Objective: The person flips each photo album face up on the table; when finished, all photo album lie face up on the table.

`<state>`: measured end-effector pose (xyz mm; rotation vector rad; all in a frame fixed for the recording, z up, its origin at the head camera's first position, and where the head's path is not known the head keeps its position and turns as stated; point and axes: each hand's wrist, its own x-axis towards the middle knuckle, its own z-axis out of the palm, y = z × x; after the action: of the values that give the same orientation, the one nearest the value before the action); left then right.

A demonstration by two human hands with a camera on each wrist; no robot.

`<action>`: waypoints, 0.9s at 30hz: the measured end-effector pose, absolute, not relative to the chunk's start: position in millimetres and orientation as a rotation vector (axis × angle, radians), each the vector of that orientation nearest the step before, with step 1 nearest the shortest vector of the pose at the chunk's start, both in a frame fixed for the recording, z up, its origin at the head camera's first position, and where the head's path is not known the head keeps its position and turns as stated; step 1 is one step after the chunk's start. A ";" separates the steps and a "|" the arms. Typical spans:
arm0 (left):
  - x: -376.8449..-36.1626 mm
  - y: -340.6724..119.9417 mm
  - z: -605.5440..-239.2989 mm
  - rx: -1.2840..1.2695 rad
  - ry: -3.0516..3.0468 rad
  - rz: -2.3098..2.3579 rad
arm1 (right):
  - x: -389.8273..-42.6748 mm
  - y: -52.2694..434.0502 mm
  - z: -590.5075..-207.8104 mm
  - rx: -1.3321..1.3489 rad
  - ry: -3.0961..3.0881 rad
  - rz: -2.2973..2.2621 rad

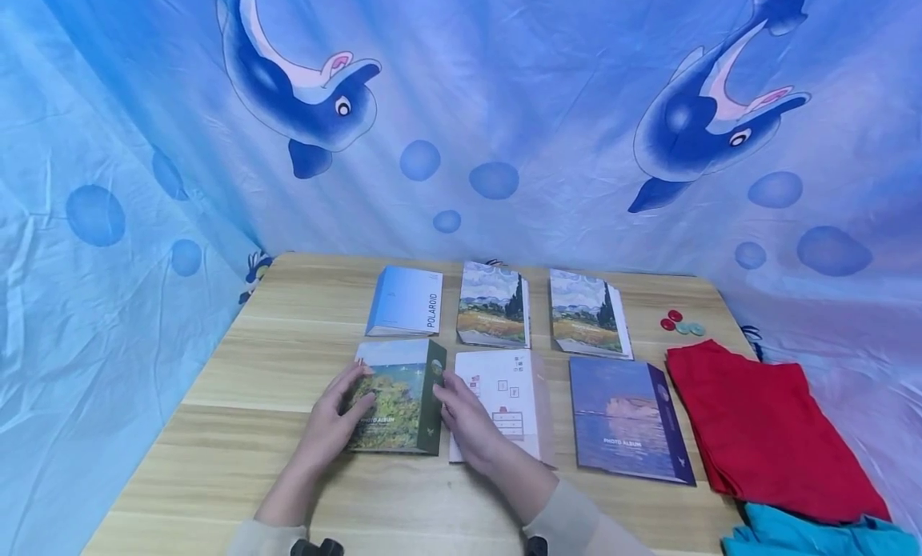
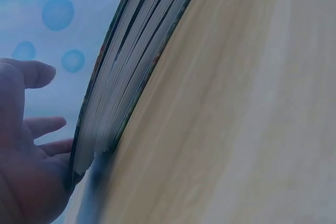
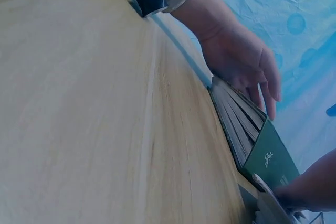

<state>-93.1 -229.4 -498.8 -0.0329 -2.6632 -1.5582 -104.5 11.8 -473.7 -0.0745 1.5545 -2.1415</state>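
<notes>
A green photo album (image 1: 403,392) with a landscape cover lies at the front left of the table. My left hand (image 1: 330,420) rests along its left edge, thumb over the cover. In the left wrist view that hand's fingers (image 2: 47,127) are spread beside the album's page edges (image 2: 126,72). My right hand (image 1: 471,428) touches the green spine (image 1: 430,400) with its fingertips. Beneath the right hand lies a white album (image 1: 515,412) with small line drawings, partly covered by it. The right wrist view shows the green album (image 3: 268,153) between both hands.
Behind stand a blue Polaroid album (image 1: 406,300) and two matching landscape albums (image 1: 493,304). To the right lie a purple photo album (image 1: 623,420), red and pale green discs (image 1: 680,326), folded red cloth (image 1: 771,428) and teal cloth (image 1: 807,532). A blue dolphin curtain (image 1: 504,100) surrounds the table.
</notes>
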 end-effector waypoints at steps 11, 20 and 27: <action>-100.5 -215.0 -499.8 -0.167 -2.731 -1.512 | -110.0 14.2 -472.9 -0.005 1.645 -2.196; -99.1 -181.8 -494.4 -0.126 -2.699 -1.856 | -117.8 19.0 -466.8 -0.114 1.762 -2.095; -94.1 -162.9 -475.8 -0.173 -2.423 -2.213 | -119.3 20.8 -457.8 -0.139 1.733 -2.106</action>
<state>-94.1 -162.9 -475.8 -0.1726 -2.4233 -2.2130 -119.3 20.8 -457.8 -0.1389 1.7327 -2.1055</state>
